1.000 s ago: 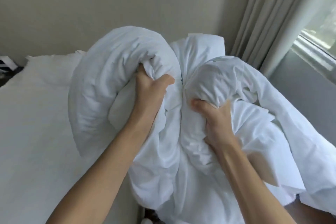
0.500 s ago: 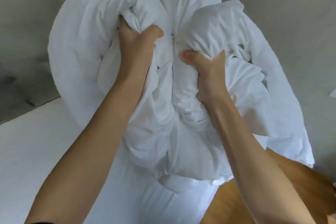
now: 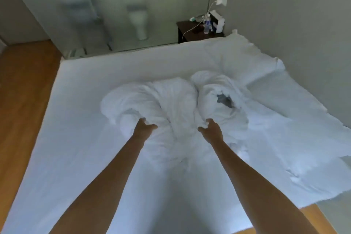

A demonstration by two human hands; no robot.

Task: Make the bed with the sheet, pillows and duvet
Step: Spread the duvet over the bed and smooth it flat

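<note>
A bunched white duvet [image 3: 171,100] lies in a heap on the middle of the bed, which is covered by a white sheet [image 3: 76,148]. My left hand [image 3: 143,127] is closed on the heap's near left fold. My right hand [image 3: 210,129] is closed on its near right fold. Both arms stretch out over the sheet. A flattened part of the duvet trails off toward the bed's right edge [image 3: 294,138]. A white pillow [image 3: 237,53] lies at the far right by the wall.
A dark nightstand [image 3: 190,32] with a water bottle [image 3: 207,25], a white box and a charging cable stands beyond the bed. A frosted glass partition [image 3: 95,5] runs along the far side. Wooden floor [image 3: 24,91] lies left of the bed. A wall borders the right.
The duvet bundle was held up in front of me and has come down onto the middle of the bed. Both hands still grip it, arms now stretched forward. The view has turned toward the nightstand.
</note>
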